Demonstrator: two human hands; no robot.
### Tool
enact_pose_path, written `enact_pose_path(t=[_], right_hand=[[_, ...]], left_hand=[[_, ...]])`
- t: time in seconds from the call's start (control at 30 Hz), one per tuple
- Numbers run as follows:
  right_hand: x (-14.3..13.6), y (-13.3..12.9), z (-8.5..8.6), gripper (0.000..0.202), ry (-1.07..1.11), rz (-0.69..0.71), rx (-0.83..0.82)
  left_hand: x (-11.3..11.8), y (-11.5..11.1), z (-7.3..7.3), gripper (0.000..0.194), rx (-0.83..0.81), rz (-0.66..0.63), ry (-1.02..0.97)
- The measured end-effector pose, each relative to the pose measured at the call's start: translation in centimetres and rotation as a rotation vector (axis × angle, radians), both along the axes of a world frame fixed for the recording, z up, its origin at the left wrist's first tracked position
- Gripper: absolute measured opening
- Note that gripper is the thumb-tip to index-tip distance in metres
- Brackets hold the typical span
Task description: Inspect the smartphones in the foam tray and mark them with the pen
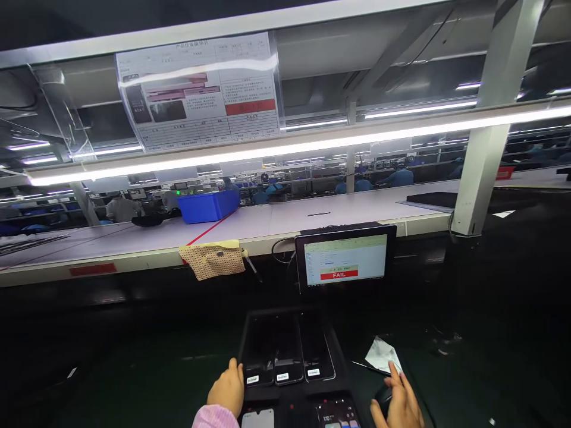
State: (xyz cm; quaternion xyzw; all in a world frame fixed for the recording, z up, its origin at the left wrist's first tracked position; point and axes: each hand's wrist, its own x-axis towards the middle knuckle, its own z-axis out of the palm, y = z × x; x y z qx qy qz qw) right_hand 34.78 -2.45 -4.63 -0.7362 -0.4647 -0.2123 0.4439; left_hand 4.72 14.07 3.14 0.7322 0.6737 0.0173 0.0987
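Note:
My left hand [227,386], in a pink sleeve, has its fingers curled on the left edge of a black tray [291,397]. Three dark phones [316,348] lie side by side in the tray's far row, each with a small white label at its near end. Closer to me are two phones with lit screens: one white-screened phone [259,419] and another phone [338,414] showing the time. My right hand [401,404] rests over a black computer mouse [382,397], partly hidden by the fingers. A crumpled white wipe [382,355] lies just beyond its fingertips.
A monitor [345,258] showing a red FAIL bar stands behind the tray. Above it runs a white shelf [285,220] with a blue bin [207,206]. A perforated yellow cloth [213,261] hangs from the shelf edge. A metal post [486,137] rises at right; people work in the background.

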Motion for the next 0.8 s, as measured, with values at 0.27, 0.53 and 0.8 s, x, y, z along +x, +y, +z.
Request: enact_pose_path(t=[0.27,0.53,0.8], right_hand=[[-1.8,8.4,14.5,0.028,-0.271,0.428,-0.035],[-1.7,10.6,13.3,0.072,-0.172,0.368,-0.012],[-1.3,10.6,13.1,0.078,-0.139,0.362,0.036]], left_hand=[[-0.3,0.2,-0.2,0.04,0.008,0.0,-0.008],[-0.4,0.6,-0.6,0.04,0.004,0.024,-0.028],[-0.4,0.6,-0.9,0.038,0.007,0.015,-0.021]])
